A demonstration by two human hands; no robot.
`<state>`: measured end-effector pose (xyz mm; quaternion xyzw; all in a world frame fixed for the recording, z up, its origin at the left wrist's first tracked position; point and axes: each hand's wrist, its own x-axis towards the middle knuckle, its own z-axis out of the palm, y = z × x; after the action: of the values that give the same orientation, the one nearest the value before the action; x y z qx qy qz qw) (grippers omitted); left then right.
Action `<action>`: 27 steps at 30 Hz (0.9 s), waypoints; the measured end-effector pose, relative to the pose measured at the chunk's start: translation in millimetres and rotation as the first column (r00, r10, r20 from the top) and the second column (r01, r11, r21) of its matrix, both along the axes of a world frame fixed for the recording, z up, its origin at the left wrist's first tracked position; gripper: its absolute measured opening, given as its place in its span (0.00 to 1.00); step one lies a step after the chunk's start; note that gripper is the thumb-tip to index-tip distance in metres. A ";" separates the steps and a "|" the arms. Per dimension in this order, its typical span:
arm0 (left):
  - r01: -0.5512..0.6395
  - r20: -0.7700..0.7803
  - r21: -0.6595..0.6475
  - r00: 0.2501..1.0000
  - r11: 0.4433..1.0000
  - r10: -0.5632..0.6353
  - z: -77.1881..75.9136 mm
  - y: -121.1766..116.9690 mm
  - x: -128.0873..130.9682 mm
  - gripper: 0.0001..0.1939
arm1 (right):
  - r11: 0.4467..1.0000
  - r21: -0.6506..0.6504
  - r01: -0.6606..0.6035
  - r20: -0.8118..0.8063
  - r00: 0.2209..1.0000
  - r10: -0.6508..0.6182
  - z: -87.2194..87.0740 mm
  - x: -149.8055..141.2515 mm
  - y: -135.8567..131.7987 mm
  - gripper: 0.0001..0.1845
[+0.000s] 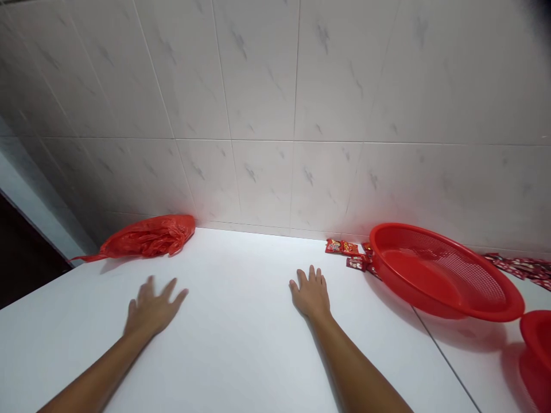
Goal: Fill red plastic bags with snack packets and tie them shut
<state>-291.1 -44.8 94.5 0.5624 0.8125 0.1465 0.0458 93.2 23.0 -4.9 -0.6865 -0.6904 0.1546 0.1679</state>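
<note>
Both my hands lie flat on a white table (241, 344), fingers stretched out and holding nothing. My left hand (152, 310) rests below a crumpled red plastic bag (148, 236) that lies against the tiled wall. My right hand (310, 293) is in the middle, left of a large red perforated basket (443, 269). A few small red snack packets (344, 249) lie between my right hand and the basket, close to the wall.
More red packets (523, 267) lie behind the basket at the far right. Part of another red container (536, 350) shows at the right edge. A grey-white tiled wall (279, 115) backs the table. A dark gap (21, 258) opens at the left.
</note>
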 end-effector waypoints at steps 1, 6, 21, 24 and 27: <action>-0.027 -0.022 0.018 0.999 0.999 0.028 -6.7 11.3 -5.6 0.43 | 1.000 -0.003 -0.002 0.000 1.000 0.002 -0.1 0.0 0.2 0.36; -0.227 -0.130 0.110 0.962 0.968 0.241 -43.1 106.3 -25.6 0.42 | 1.000 -0.008 0.005 -0.018 1.000 -0.005 0.1 0.0 0.7 0.35; -0.376 -0.033 0.294 0.915 0.879 0.402 -78.0 223.3 -102.5 0.43 | 0.998 0.067 0.021 -0.102 0.995 -0.014 -6.1 4.4 14.8 0.31; -0.283 -0.145 0.260 0.934 0.923 0.327 -81.7 224.5 -104.2 0.42 | 0.996 0.088 0.028 -0.096 0.995 -0.019 -6.9 2.7 15.6 0.30; -0.204 -0.219 0.182 0.945 0.962 0.242 -81.0 214.4 -93.9 0.42 | 0.993 0.111 0.034 -0.081 0.996 -0.025 -9.8 -0.1 16.4 0.29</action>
<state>-385.0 169.6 13.5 0.4818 0.8566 0.1455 -0.1136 93.1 39.4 -14.7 -0.6795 -0.6805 0.1401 0.2359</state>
